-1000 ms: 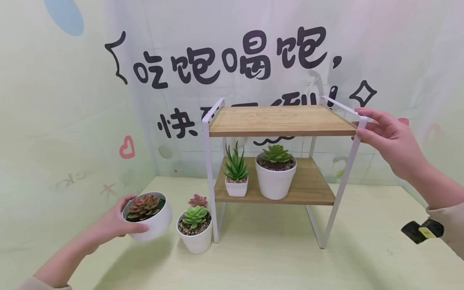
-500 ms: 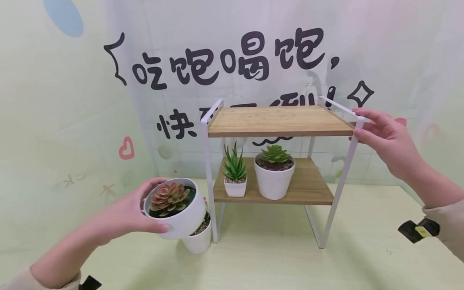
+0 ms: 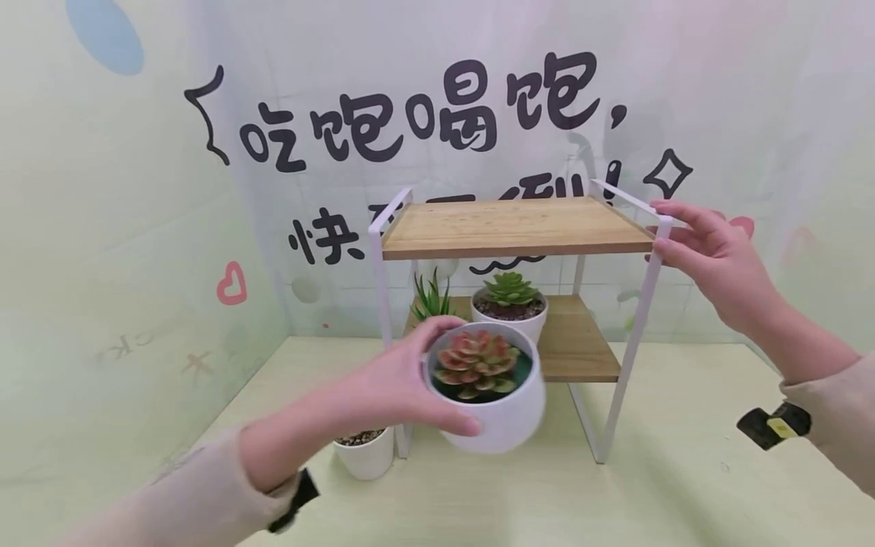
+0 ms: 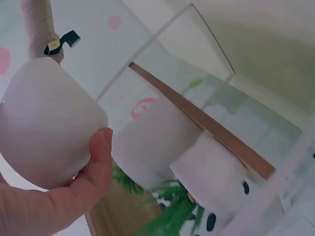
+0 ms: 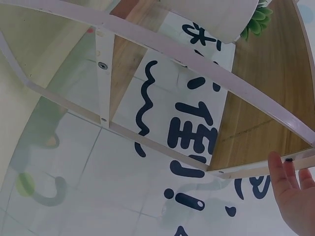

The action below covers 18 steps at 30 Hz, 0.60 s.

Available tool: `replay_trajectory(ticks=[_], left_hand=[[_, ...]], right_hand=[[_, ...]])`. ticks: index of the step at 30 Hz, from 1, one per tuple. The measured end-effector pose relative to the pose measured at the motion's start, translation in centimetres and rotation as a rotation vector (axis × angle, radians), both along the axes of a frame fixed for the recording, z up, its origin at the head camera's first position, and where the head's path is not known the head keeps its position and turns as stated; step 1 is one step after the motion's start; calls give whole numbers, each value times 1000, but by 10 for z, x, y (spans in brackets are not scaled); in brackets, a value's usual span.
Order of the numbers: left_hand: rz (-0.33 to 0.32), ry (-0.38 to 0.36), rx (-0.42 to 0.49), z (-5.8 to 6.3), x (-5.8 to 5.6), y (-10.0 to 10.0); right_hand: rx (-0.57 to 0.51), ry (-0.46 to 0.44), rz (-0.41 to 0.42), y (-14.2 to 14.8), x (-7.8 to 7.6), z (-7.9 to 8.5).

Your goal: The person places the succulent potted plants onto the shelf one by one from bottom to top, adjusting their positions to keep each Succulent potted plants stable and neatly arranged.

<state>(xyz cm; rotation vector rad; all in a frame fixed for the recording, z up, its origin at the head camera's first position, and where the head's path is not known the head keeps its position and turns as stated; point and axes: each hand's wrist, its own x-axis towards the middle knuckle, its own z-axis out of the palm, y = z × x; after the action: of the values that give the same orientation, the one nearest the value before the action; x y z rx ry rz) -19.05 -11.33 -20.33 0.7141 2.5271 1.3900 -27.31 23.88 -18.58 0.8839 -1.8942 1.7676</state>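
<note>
From the head, looks forward and down at middle range, facing a two-tier wooden shelf (image 3: 513, 226) almost straight on, against a lettered backdrop (image 3: 355, 182). From the left wrist, looks very closely past a white bowl-shaped pot (image 4: 49, 123) toward the shelf's lower tier (image 3: 581, 349), rolled nearly upside down; shares that pot and an aloe-like succulent (image 4: 172, 216) with the head view. From the right wrist, looks through the shelf's nearby side frame (image 5: 197, 68) toward the backdrop, rolled sideways, with fingers (image 5: 278, 182) at the lower right edge; shares a rosette succulent (image 5: 258, 20), the frame and part of the lettering (image 3: 355, 125) with the head view.
</note>
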Motion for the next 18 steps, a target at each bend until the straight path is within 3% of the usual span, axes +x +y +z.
replay_trajectory(ticks=[5, 9, 18], left_hand=[[21, 39, -67, -9, -7, 50], [36, 86, -134, -15, -15, 79], [51, 98, -98, -18, -33, 107]], right_hand=[[-11, -21, 12, -1, -1, 0], [1, -27, -4, -3, -2, 0], [-12, -22, -10, -2, -1, -1]])
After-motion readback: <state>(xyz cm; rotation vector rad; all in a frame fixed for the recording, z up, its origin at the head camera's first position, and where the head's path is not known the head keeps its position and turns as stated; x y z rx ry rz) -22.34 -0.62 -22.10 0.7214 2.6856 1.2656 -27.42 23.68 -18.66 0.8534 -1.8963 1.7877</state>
